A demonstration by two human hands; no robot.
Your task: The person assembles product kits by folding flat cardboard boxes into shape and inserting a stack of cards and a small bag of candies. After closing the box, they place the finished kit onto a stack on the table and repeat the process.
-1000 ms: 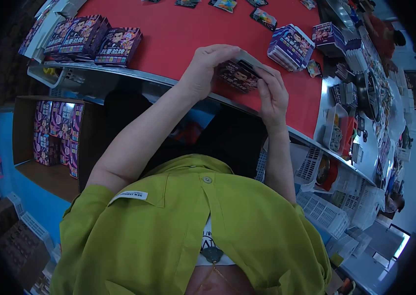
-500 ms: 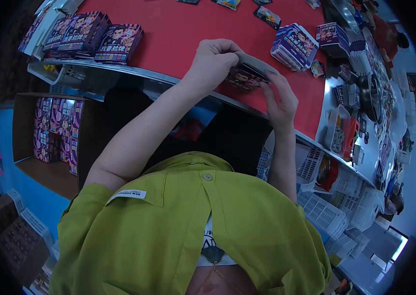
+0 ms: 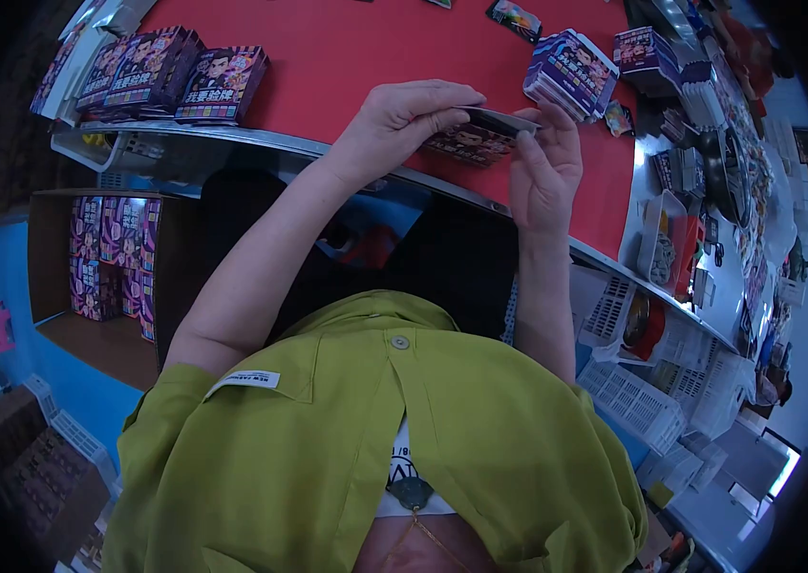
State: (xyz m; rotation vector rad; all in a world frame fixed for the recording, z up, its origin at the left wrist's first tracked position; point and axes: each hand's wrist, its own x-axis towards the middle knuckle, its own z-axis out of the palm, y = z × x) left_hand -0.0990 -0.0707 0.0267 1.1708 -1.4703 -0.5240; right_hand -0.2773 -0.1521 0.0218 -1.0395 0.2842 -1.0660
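Between my two hands a dark printed card box [image 3: 471, 145] is held above the near edge of the red table top, its opening tipped toward me. My left hand [image 3: 404, 122] is closed on its left end, thumb and fingers pinching the upper edge. At the right end, my right hand [image 3: 549, 172] has its thumb and fingertips around the corner of the box. Whether anything lies inside the box cannot be made out. A stack of flat purple boxes [image 3: 571, 74] lies just beyond my right hand.
Filled purple boxes [image 3: 221, 84] stand at the table's left edge. Below left is an open carton [image 3: 98, 344] holding more boxes. Small foil packets [image 3: 515, 19] lie on the red surface [image 3: 347, 48]. On the right are a white bin [image 3: 654, 239] and plastic baskets [image 3: 628, 401].
My left hand has shifted slightly left along the box. The right hand's thumb and fingers have moved up at its right end, and the raised pale flap now lies lower and flatter.
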